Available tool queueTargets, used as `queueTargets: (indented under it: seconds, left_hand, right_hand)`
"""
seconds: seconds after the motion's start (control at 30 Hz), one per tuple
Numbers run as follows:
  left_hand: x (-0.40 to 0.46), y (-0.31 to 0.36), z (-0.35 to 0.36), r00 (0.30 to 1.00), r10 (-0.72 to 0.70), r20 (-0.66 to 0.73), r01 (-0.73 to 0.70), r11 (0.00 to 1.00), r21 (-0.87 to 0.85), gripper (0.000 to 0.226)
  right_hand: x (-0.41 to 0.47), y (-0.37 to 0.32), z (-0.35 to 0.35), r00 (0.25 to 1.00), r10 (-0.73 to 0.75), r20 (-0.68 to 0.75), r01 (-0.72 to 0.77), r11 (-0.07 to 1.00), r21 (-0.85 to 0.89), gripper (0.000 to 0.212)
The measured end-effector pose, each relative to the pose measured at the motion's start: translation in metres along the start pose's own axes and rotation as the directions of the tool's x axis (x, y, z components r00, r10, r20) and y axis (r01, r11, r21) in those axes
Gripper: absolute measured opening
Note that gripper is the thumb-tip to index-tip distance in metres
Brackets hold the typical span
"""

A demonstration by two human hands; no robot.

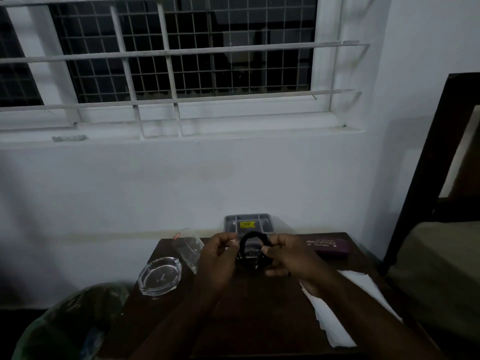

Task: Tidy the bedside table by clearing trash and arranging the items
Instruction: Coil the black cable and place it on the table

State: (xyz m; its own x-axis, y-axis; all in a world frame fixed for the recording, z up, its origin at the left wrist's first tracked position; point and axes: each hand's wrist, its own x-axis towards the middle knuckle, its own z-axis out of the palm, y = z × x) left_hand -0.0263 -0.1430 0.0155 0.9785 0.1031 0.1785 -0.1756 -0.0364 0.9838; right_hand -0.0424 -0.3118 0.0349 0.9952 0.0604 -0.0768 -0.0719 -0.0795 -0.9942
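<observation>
Above the dark bedside table (249, 302), the left hand (217, 258) and right hand (287, 258) each pinched a side of a coiled black cable (253, 239), held in front of the grey tray (248, 220), with a glass ashtray (159, 276) left of the hands, a purple case (328, 246) right, and white paper (345, 305) at the table's right edge.

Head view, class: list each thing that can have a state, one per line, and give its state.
Cable: coiled in a loop, held above the table by both hands.
Left hand: fingers pinch the coil's left side.
Right hand: fingers pinch the coil's right side.
Glass: tipped on its side.
Ashtray: upright.
Spectacle case: shut, lying flat.
Tissue: unfolded, flat on table.
Grey tray: propped against the wall.
</observation>
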Motion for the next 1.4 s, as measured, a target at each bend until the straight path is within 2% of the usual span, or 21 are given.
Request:
queueTargets:
  seconds: [0.1, 0.2, 0.33, 0.47, 0.67, 0.77, 0.8, 0.87, 0.93, 1.03, 1.23, 1.37, 1.4]
  left_hand:
    - [-0.006, -0.012, 0.006, 0.998, 0.038, 0.052, -0.047, 0.98, 0.192, 0.016]
    - [-0.013, -0.019, 0.018, 0.994, 0.073, 0.081, -0.091, 0.966, 0.242, 0.014]
    - [-0.011, -0.026, 0.035, 0.996, 0.004, 0.094, -0.023, 0.979, 0.201, 0.015]
    - [-0.013, -0.031, 0.06, 0.994, -0.086, 0.062, 0.081, 0.994, 0.079, 0.024]
    - [-0.009, -0.038, 0.1, 0.965, -0.251, 0.072, 0.256, 0.965, -0.062, 0.022]
    - [0.001, -0.042, 0.114, 0.954, -0.287, 0.086, 0.293, 0.954, -0.064, 0.019]
    - [0.005, -0.043, 0.119, 0.953, -0.292, 0.083, 0.297, 0.954, -0.053, 0.018]
    - [0.015, -0.046, 0.129, 0.955, -0.289, 0.065, 0.289, 0.957, -0.002, 0.014]
    - [0.025, -0.052, 0.137, 0.958, -0.282, 0.052, 0.28, 0.959, 0.05, 0.011]
    - [0.038, -0.062, 0.145, 0.969, -0.246, 0.034, 0.238, 0.959, 0.156, 0.009]
    - [0.048, -0.077, 0.152, 0.99, -0.138, -0.01, 0.133, 0.93, 0.344, 0.013]
    - [0.051, -0.079, 0.157, 1.0, -0.025, -0.001, 0.023, 0.889, 0.458, 0.003]
    - [0.051, -0.078, 0.158, 1.0, -0.003, 0.014, -0.005, 0.869, 0.495, 0.007]
  right_hand:
    - [0.002, 0.006, -0.02, 0.998, 0.055, -0.02, -0.056, 0.997, -0.046, 0.019]
    - [0.003, 0.009, -0.034, 0.995, 0.095, 0.02, -0.093, 0.994, -0.056, 0.018]
    - [0.006, 0.014, -0.05, 0.994, 0.105, 0.003, -0.105, 0.992, -0.076, 0.021]
    - [0.009, 0.014, -0.07, 0.99, 0.14, 0.009, -0.139, 0.987, -0.075, 0.025]
    - [0.014, 0.014, -0.101, 0.98, 0.198, -0.007, -0.197, 0.967, -0.161, 0.02]
    - [0.027, 0.022, -0.117, 0.982, 0.139, -0.125, -0.162, 0.968, -0.192, 0.017]
    - [0.035, 0.027, -0.124, 0.976, 0.056, -0.21, -0.116, 0.952, -0.284, 0.013]
    - [0.05, 0.039, -0.141, 0.936, -0.161, -0.313, -0.041, 0.833, -0.552, 0.01]
    - [0.058, 0.05, -0.151, 0.933, -0.242, -0.267, -0.038, 0.672, -0.74, 0.019]
    - [0.064, 0.064, -0.159, 0.953, -0.255, -0.164, -0.032, 0.455, -0.89, 0.028]
    - [0.081, 0.08, -0.177, 0.943, -0.271, -0.191, -0.066, 0.411, -0.909, 0.031]
    - [0.087, 0.09, -0.186, 0.919, -0.28, -0.276, -0.128, 0.449, -0.884, 0.037]
    - [0.09, 0.093, -0.188, 0.914, -0.283, -0.291, -0.132, 0.473, -0.871, 0.039]
